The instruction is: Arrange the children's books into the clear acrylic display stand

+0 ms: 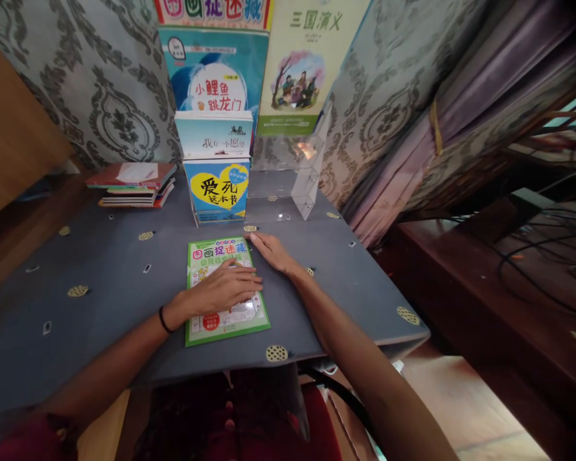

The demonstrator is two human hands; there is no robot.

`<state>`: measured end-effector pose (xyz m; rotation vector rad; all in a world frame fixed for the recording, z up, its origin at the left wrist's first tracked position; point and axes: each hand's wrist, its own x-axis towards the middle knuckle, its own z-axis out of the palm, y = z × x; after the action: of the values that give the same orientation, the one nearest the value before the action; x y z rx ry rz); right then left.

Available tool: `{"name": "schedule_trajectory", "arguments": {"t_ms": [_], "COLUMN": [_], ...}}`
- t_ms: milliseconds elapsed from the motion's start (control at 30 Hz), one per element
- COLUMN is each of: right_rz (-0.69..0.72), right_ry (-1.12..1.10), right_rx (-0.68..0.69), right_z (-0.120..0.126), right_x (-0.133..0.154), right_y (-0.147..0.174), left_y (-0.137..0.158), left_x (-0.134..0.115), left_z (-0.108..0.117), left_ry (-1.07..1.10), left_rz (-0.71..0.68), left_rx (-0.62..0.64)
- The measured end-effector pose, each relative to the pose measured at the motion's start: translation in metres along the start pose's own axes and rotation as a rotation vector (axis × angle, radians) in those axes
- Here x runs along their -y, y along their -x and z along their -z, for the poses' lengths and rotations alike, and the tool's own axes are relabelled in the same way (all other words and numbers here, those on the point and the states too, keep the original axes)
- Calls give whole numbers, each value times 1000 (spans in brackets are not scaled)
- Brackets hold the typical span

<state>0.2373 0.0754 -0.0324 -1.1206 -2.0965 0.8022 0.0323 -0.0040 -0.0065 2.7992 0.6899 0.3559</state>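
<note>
A green-bordered picture book (pixel 237 328) with colourful Chinese lettering lies flat on the tablecloth in front of me, cover up. My left hand (pixel 228 287) rests across the middle of its cover, fingers stretched out to the right and hiding part of the picture. At the book's upper right corner is my right hand (pixel 272 251), its fingers extended towards that corner; I cannot tell whether they touch the edge. Behind the book, a clear display stand (pixel 308 186) holds a blue book with a yellow heart (pixel 219 191), and several more books rise in tiers behind it.
A stack of books (pixel 137 195) sits at the back left of the grey patterned tablecloth (pixel 125 269). Purple curtains (pixel 403 147) hang to the right. Beyond the table's right edge is a dark wooden surface (pixel 441 256) with black cables (pixel 523 275).
</note>
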Motion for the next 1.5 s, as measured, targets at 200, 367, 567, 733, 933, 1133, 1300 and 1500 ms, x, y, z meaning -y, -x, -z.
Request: {"name": "schedule_trajectory", "arguments": {"t_ms": [200,367,567,733,933,1133,1300,1500], "right_rz": [6,11,37,10,32,35,35,38], "right_ry": [13,15,3,17,20,23,10,19], "right_rx": [-2,-19,-20,-17,-15,-26,-24,-19], "right_z": [-1,-1,-2,-2,-1,-2,-2,-2], "right_x": [1,2,3,2,1,0,0,1], "right_y": [0,1,2,1,1,1,1,1], "left_y": [2,4,7,5,10,11,16,21], "left_x": [-9,-13,-21,-32,-39,-43,-46,-54], "left_z": [-4,-7,-2,2,5,7,6,5], "left_ry": [-95,-83,-58,-63,-8,-47,-35,-81], "left_rz": [-13,-20,-57,-40,-92,-81,-106,-100], "left_rx": [11,11,29,63,115,139,147,136]}}
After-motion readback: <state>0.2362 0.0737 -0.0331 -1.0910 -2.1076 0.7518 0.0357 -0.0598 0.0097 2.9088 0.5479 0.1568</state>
